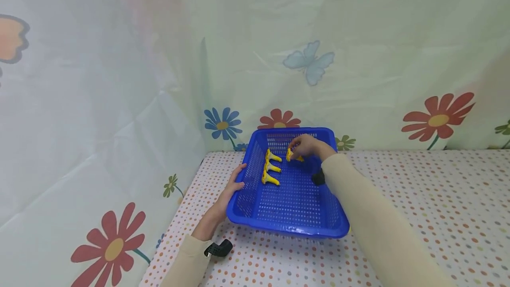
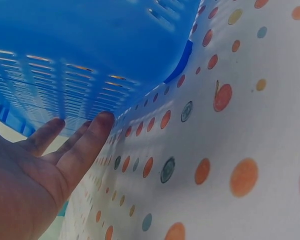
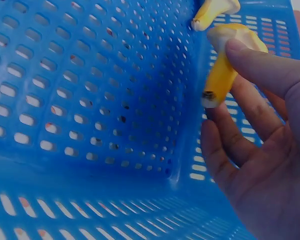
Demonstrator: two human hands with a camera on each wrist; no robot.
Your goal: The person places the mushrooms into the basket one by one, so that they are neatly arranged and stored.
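Observation:
A blue perforated plastic basket [image 1: 287,225] stands on the dotted tabletop. Three yellow mushrooms [image 1: 272,168] lie in a column along its left inner side, caps towards the wall. My right hand [image 1: 306,146] is inside the basket near the back wall. Between thumb and fingers it pinches another yellow mushroom [image 3: 221,75], whose pale cap and dark-tipped stem show in the right wrist view. A further yellow mushroom [image 3: 215,11] lies close beyond it. At the basket's left side, my left hand [image 1: 229,189] touches the wall with its fingers stretched out [image 2: 87,145].
A white cloth [image 1: 430,207] with coloured dots covers the table. Behind it hangs a pale curtain [image 1: 358,79] with flowers and a butterfly; another pale sheet [image 1: 99,123] closes off the left. A small yellow bit [image 1: 349,230] shows at the basket's front right corner.

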